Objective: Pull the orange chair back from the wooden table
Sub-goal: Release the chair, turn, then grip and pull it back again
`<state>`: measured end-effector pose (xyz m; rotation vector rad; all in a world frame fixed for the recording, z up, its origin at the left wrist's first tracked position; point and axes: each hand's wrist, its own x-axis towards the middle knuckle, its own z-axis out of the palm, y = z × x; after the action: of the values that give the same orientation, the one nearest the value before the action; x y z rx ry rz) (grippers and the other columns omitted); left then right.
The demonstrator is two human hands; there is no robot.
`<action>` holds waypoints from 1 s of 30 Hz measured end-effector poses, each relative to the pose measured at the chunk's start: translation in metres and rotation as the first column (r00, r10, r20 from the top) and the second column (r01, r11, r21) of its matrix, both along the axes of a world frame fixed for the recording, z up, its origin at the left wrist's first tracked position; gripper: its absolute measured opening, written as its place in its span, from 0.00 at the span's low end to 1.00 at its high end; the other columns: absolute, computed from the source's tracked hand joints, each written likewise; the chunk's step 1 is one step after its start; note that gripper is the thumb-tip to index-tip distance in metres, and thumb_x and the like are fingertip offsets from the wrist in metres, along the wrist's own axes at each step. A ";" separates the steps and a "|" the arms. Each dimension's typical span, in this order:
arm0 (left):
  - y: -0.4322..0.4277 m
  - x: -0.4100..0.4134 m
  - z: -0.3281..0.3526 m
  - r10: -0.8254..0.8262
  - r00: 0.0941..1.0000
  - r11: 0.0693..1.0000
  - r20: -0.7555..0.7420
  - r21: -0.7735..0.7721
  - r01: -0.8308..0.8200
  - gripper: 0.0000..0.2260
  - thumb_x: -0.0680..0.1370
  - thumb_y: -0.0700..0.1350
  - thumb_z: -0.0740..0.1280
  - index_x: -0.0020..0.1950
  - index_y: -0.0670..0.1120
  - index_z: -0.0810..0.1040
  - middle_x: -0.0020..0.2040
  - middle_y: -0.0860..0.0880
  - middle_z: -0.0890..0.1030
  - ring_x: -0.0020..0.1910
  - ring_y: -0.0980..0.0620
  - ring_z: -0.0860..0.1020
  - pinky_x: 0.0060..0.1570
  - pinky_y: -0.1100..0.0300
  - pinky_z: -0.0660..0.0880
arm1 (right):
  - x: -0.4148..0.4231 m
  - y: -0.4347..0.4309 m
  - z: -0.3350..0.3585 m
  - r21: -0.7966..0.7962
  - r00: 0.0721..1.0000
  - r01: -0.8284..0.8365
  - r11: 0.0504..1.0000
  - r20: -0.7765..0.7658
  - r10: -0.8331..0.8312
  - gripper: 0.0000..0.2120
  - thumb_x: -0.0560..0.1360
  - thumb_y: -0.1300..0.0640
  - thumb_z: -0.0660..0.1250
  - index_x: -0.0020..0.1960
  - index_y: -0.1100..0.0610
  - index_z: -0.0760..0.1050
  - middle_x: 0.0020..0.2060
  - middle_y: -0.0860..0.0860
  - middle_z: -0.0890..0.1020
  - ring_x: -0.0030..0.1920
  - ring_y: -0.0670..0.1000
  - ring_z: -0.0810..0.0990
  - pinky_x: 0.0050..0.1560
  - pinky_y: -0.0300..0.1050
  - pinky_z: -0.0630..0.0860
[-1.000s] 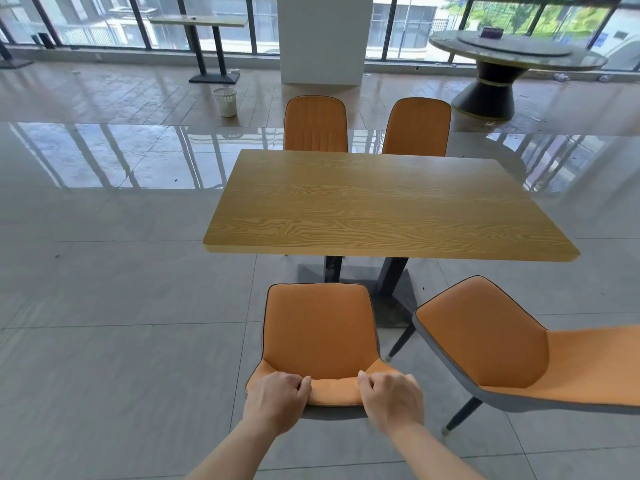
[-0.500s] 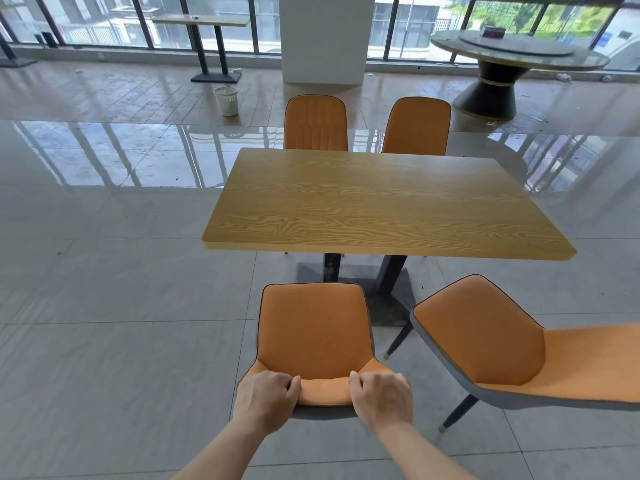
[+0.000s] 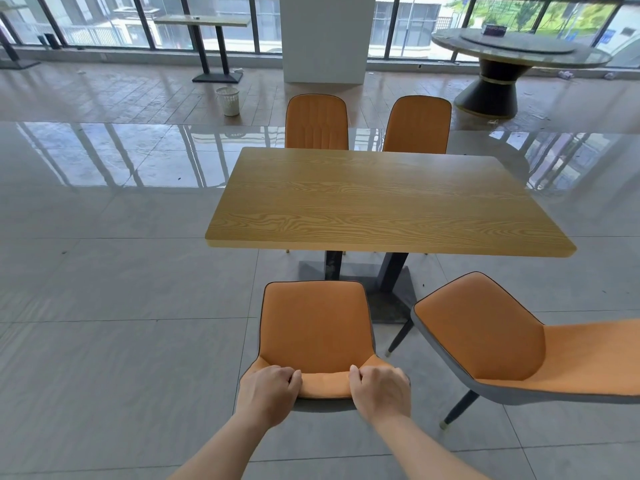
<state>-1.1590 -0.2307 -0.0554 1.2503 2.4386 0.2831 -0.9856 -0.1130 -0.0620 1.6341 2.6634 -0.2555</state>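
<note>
A person's left hand [image 3: 268, 393] and right hand [image 3: 379, 391] grip the top edge of the orange chair [image 3: 315, 323], fingers [image 3: 293, 375] curled over its backrest. The chair stands on the tiled floor [image 3: 121, 341], near the wooden table [image 3: 381, 202], beside a second chair [image 3: 485, 341].

Both hands [image 3: 268, 393] [image 3: 379, 391] grip orange chair [image 3: 317, 327] backrest, clear of wooden table [image 3: 384, 202].

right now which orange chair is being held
The near-left chair, backrest gripped by left hand and right hand; the other three are untouched.
</note>
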 end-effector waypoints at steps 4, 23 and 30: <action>0.001 0.001 0.005 -0.017 1.000 1.000 -0.001 -0.026 0.017 0.21 0.83 0.55 0.52 0.32 0.50 0.69 0.32 0.52 0.73 0.34 0.53 0.72 0.39 0.58 0.68 | 0.001 0.002 -0.002 -0.022 1.000 -0.014 1.000 -0.008 0.014 0.24 0.82 0.43 0.53 0.43 0.51 0.84 0.38 0.48 0.85 0.34 0.47 0.73 0.52 0.45 0.76; 0.058 0.036 0.052 -0.148 0.983 0.987 -0.111 -0.073 0.140 0.18 0.82 0.55 0.55 0.71 0.53 0.68 0.66 0.49 0.76 0.64 0.49 0.74 0.71 0.41 0.64 | 0.033 0.039 0.025 -0.134 0.973 -0.085 0.987 -0.224 0.053 0.15 0.81 0.44 0.60 0.57 0.50 0.81 0.51 0.47 0.84 0.48 0.47 0.79 0.52 0.45 0.79; 0.083 0.072 0.074 -0.153 0.977 0.988 -0.149 -0.009 0.153 0.21 0.83 0.55 0.55 0.75 0.53 0.64 0.72 0.49 0.71 0.71 0.48 0.69 0.74 0.38 0.59 | 0.068 0.070 0.045 -0.096 0.959 -0.099 0.990 -0.276 0.069 0.14 0.80 0.46 0.63 0.61 0.50 0.79 0.56 0.49 0.83 0.54 0.50 0.79 0.54 0.46 0.78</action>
<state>-1.0875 -0.1480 0.0186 1.5013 2.4468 0.1549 -0.9174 -0.0431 -0.0166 1.5500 2.8439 -0.6568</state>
